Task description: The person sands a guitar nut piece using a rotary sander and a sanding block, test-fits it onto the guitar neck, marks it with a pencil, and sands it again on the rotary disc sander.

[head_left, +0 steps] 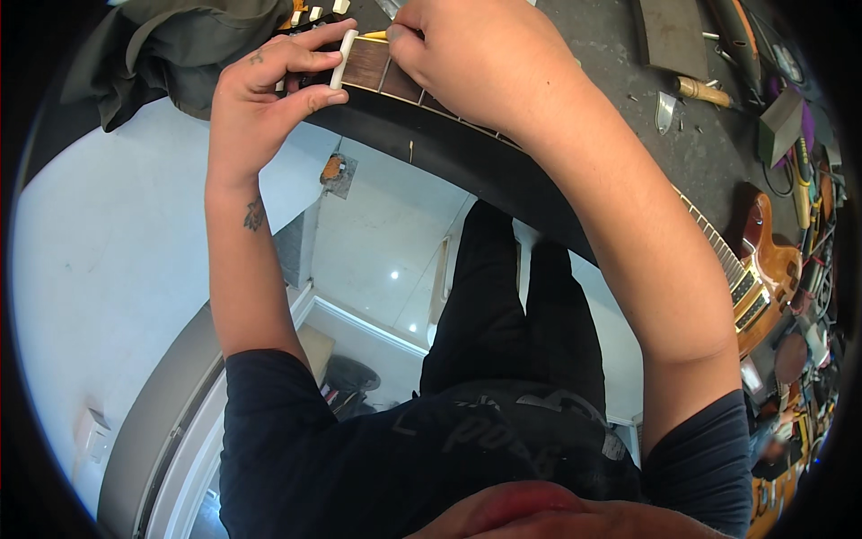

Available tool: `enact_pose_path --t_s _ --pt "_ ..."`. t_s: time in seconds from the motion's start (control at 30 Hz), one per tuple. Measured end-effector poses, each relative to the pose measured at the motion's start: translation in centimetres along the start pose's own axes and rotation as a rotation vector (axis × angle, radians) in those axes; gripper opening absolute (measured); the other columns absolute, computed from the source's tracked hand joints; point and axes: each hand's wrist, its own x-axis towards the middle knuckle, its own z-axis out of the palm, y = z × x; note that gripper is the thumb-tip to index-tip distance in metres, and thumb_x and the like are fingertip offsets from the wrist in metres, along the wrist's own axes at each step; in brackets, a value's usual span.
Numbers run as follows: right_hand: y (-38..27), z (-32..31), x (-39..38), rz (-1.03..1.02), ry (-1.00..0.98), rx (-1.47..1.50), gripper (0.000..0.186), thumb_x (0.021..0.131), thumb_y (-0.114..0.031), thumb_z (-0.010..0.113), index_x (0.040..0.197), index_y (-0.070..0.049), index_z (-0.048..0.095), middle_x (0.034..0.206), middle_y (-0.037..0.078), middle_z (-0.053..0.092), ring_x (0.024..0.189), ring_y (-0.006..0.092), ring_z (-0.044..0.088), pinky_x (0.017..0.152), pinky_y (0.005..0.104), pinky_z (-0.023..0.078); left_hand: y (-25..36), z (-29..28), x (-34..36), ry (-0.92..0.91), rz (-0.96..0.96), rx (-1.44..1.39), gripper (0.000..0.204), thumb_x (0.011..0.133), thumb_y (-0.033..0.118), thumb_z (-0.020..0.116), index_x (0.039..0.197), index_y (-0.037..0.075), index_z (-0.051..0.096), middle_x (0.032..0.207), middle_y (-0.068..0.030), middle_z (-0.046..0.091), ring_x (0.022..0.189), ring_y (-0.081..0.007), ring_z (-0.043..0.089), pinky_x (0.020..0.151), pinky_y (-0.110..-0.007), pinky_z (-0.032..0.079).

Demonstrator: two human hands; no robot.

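An electric guitar lies across the dark bench, its fretboard [366, 65] at the top and its glossy amber-brown body [774, 260] at the right. My right forearm hides part of its neck. My left hand [256, 94] pinches a white guitar nut blank [343, 61] between thumb and fingers, across the headstock end of the fretboard. Just right of the blank, my right hand [480, 67] grips a thin yellow pencil-like tool [375, 35], its tip close to the blank's upper end. Pale tuning pegs [316, 13] show beyond my left fingers.
A dark grey-green cloth [171, 54] is heaped at the upper left. On the bench [620, 94] lie a wooden-handled tool [703, 91], a small metal blade [664, 112] and a flat grey block [672, 36]. Many tools crowd the right edge.
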Motion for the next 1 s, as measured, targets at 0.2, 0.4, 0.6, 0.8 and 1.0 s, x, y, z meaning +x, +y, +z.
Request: enact_pose_path --t_s 0.2,0.4,0.6,0.8,1.0 --pt "-0.36 -0.81 -0.14 -0.023 -0.019 -0.007 0.036 0.102 -0.023 0.061 0.091 0.004 0.082 0.087 0.031 0.077 0.089 0.0477 0.078 0.089 0.0557 0.063 0.05 -0.16 0.11 -0.014 -0.013 -0.001 0.029 0.083 0.005 0.094 0.111 0.006 0.086 0.134 -0.0083 0.083 0.091 -0.0076 0.065 0.070 -0.024 0.047" --pt "-0.40 -1.05 -0.60 -0.039 0.002 -0.004 0.035 0.102 -0.022 0.062 0.090 0.004 0.082 0.085 0.031 0.077 0.087 0.0473 0.079 0.088 0.0553 0.064 -0.12 -0.06 0.12 -0.008 0.009 -0.009 0.029 0.082 0.006 0.095 0.110 0.005 0.086 0.134 -0.0087 0.083 0.092 -0.0075 0.066 0.070 -0.023 0.047" --pt "-0.23 -0.77 -0.57 -0.072 0.027 -0.002 0.034 0.102 -0.021 0.063 0.090 0.005 0.082 0.084 0.031 0.076 0.086 0.0476 0.079 0.087 0.0553 0.064 -0.06 -0.08 0.03 -0.003 0.000 0.018 0.028 0.083 0.008 0.095 0.110 0.006 0.086 0.134 -0.0083 0.083 0.092 -0.0074 0.067 0.069 -0.023 0.047" --pt "-0.09 -0.74 -0.40 -0.084 0.021 -0.012 0.033 0.102 -0.020 0.063 0.090 0.005 0.082 0.083 0.031 0.076 0.085 0.0471 0.079 0.086 0.0547 0.064 0.03 -0.01 0.08 -0.004 0.001 0.012 0.029 0.083 0.010 0.096 0.110 0.007 0.086 0.134 -0.0079 0.083 0.092 -0.0074 0.067 0.070 -0.023 0.048" --pt "-0.16 -0.89 -0.52 -0.087 0.012 -0.010 0.033 0.102 -0.020 0.063 0.090 0.005 0.082 0.084 0.031 0.076 0.085 0.0473 0.079 0.087 0.0545 0.064 0.05 -0.02 0.06 -0.006 -0.004 -0.002 0.029 0.083 0.008 0.096 0.110 0.006 0.086 0.134 -0.0085 0.083 0.093 -0.0074 0.067 0.070 -0.023 0.048"
